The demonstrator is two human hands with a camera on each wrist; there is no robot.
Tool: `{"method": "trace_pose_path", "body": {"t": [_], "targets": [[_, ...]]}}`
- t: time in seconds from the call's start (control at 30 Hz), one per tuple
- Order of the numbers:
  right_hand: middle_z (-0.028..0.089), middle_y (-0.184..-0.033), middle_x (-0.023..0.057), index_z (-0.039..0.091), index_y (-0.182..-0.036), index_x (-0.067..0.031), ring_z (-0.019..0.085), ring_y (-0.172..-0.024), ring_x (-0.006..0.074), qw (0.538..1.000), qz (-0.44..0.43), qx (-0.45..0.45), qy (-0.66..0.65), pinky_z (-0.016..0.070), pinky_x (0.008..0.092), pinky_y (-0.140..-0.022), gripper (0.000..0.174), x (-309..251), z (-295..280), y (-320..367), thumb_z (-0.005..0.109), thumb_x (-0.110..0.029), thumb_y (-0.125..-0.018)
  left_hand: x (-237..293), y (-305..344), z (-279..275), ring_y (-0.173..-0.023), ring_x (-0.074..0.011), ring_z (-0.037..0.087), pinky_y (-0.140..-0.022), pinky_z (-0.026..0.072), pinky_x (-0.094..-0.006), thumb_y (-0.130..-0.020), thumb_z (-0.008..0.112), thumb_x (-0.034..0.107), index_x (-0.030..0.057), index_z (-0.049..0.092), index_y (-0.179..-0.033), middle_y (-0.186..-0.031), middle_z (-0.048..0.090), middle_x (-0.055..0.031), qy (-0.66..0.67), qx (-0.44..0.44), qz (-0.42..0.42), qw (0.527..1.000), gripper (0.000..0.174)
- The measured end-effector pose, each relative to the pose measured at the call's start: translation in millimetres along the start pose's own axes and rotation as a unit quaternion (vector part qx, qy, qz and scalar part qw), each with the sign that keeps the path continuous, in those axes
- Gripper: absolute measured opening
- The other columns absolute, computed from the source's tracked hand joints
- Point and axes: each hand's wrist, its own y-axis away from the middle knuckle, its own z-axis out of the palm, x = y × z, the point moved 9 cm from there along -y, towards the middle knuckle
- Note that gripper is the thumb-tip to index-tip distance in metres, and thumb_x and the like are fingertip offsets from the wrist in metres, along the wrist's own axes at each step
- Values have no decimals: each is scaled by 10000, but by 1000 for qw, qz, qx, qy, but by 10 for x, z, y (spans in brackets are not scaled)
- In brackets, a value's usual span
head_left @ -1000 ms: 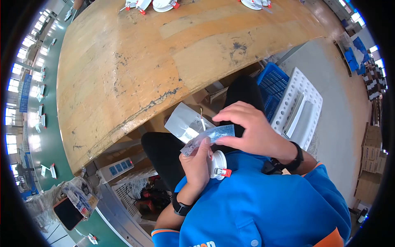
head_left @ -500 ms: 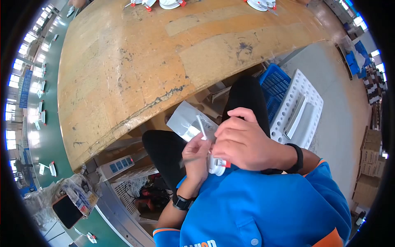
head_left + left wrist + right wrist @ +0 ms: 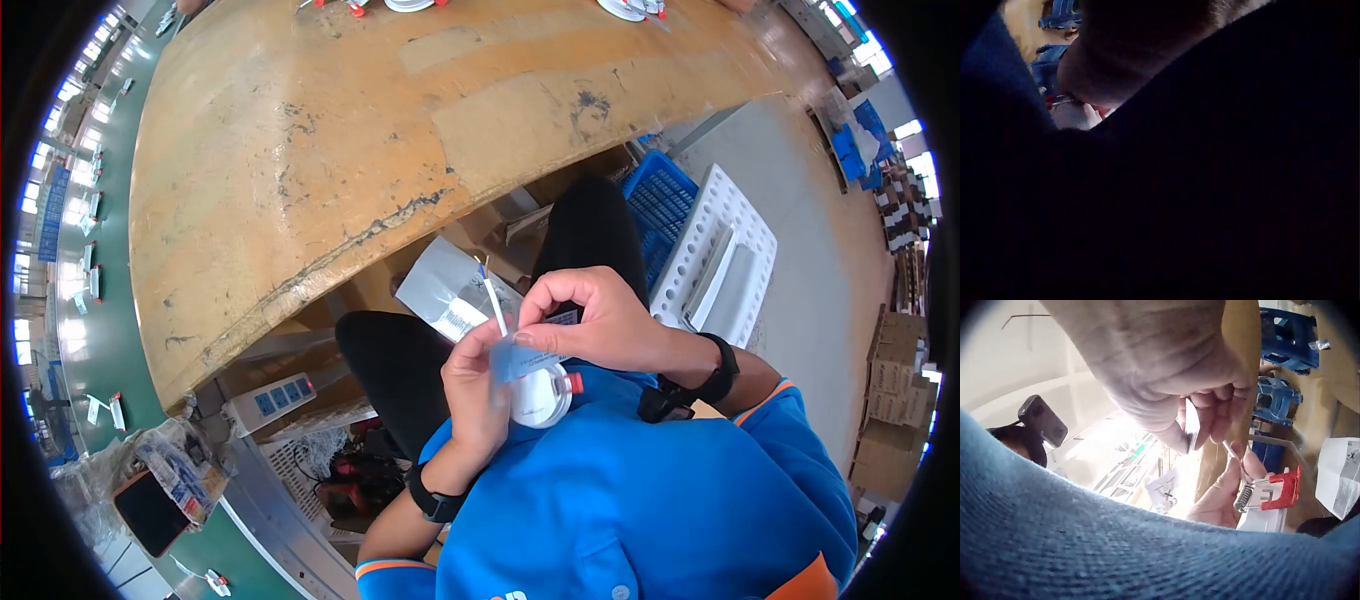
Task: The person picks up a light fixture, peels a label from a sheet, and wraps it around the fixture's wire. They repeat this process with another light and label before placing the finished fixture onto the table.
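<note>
A white round downlight (image 3: 541,398) with red-tipped spring clips rests against the person's front, just under the hands. Its white cable (image 3: 494,305) points up, with bare coloured wire ends at the tip. The left hand (image 3: 474,385) pinches the cable close to the lamp. Between thumb and fingers the right hand (image 3: 590,315) holds a shiny printed label strip (image 3: 530,362), which lies across the lamp's upper edge in the head view. In the right wrist view, a red clip (image 3: 1285,490) and its coiled spring stand beside the left fingers (image 3: 1219,494). The left wrist view is mostly dark.
A pale printed sheet (image 3: 430,288) lies on the lap. Ahead is a worn wooden table (image 3: 300,200) with more downlights (image 3: 630,8) at its far edge. To the right stand a blue crate (image 3: 660,205) and a white perforated rack (image 3: 715,265); at left, a power strip (image 3: 268,403).
The right hand crossed over the lamp, then drew back up, bringing the label strip in front of the cable. The left hand stayed by the lamp, its grip shifting onto the cable.
</note>
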Motion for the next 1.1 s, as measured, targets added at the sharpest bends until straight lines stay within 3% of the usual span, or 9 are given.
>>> {"method": "trace_pose_path", "body": {"t": [0.07,0.17,0.3,0.4,0.5,1.0,1.1], "targets": [[610,-738,23,613,-779,-21,549,-683,63,1000,3,12,12,429,199,-625,116,41,-27,9,681,-112,-753,-49,13,13,-851,-120,574,-769,464,-247,-812,534,-33,-17,523,-1132,-997,590,-85,66,29,-38,997,320],[609,-716,19,617,-773,-23,545,-657,59,999,8,29,20,429,198,-604,119,50,-83,2,681,-121,-755,-101,16,9,-889,-120,567,-777,462,-245,-816,530,-23,-15,503,-1165,-1030,580,-91,3,28,-66,997,351],[608,-698,11,618,-772,-20,537,-635,52,999,24,41,25,425,196,-584,131,117,-165,5,684,-132,-754,-157,8,23,-869,-129,578,-749,473,-255,-806,534,-34,-15,500,-1170,-1039,579,-99,64,31,-96,993,366],[608,-698,12,619,-772,-18,532,-635,49,998,35,42,24,422,196,-575,141,171,-216,-11,687,-140,-753,-107,2,105,-823,-139,596,-733,480,-265,-792,555,-41,-20,526,-1118,-976,607,-103,96,-11,-86,992,329],[620,-713,61,619,-803,17,561,-665,79,998,44,42,32,458,218,-611,150,178,-275,-38,668,-119,-761,-89,-30,112,-786,-143,606,-718,483,-263,-785,581,-32,-24,542,-1060,-893,629,-102,81,-52,-61,993,278],[616,-707,60,615,-793,24,551,-652,74,997,52,48,22,453,216,-597,140,272,-382,-56,659,-107,-770,-107,-78,148,-692,-110,596,-632,488,-243,-845,582,108,7,583,-1000,-805,631,-81,84,-4,-100,991,185],[613,-706,57,614,-796,24,547,-650,73,997,58,43,32,450,214,-592,142,263,-377,-64,659,-109,-773,-102,-82,145,-686,-141,599,-625,497,-268,-876,540,147,1,563,-987,-795,619,-91,62,-8,-99,993,186]]}}
